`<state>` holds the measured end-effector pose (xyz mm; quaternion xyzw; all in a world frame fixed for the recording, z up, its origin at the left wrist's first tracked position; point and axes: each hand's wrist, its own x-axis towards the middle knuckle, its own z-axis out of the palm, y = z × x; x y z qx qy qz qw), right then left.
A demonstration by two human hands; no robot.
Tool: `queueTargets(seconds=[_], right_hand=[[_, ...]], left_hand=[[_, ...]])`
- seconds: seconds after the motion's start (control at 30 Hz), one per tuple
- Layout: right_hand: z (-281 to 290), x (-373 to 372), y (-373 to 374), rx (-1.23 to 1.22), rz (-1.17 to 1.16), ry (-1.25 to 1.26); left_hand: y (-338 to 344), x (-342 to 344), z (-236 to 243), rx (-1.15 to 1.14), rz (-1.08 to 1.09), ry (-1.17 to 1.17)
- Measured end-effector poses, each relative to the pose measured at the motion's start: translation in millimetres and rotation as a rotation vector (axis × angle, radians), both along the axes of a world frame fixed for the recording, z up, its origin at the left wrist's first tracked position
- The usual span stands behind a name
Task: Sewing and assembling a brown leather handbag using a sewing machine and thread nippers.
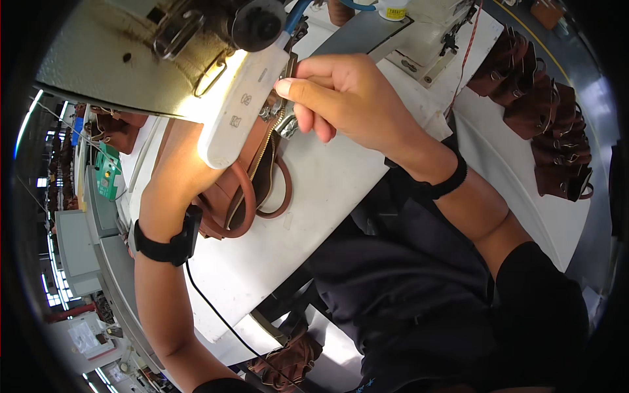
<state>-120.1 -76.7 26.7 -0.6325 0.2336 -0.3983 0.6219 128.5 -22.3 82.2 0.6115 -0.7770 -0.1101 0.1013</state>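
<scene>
Two bare forearms (164, 308) reach up over a white tabletop (318, 190), and a thin black cord (219, 314) hangs from the left wristband (164, 247); a wide swing could snag it on the tabletop's edge and jerk that arm. Farther in, the left hand (183, 157) passes behind the white panel (239, 108) of a sewing machine (118, 72), so I cannot tell whether its fingers are apart or clamped on the leather. A brown bag (221, 195) lies on the tabletop below that panel, its rounded handles (251, 206) looping toward the person; a loop folding under the bag could drag it askew. The brass-toothed zip (264, 152) runs up beside shiny metal parts, and hard teeth straying beneath the needle, itself hidden, might bend or snap it. The right hand (347, 98) has thumb and forefinger nearly together by those parts; whether they pinch anything is unclear. An unintended start of the machine with them so close could hurt a fingertip. Beyond, at the right, more brown bags (544, 118) crowd a pale surface beside the floor (580, 59); a knock could send the outermost over.
</scene>
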Motion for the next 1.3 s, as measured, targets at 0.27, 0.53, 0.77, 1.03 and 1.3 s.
queueTargets(seconds=[0.27,0.53,0.77,1.03,1.3], right_hand=[[-1,11,-1,0.003,-0.082,0.041],[6,15,0,-0.066,-0.018,-0.046],[5,5,6,-0.042,-0.007,-0.012],[-25,10,5,-0.145,-0.093,0.043],[-81,-34,16,-0.013,0.022,-0.044]], left_hand=[[3,-7,5,-0.019,-0.02,-0.067],[0,5,-5,-0.062,-0.089,0.157],[29,-23,-2,-0.003,0.064,0.087],[42,-50,-17,0.005,0.263,0.353],[37,-35,-15,0.208,0.378,0.692]])
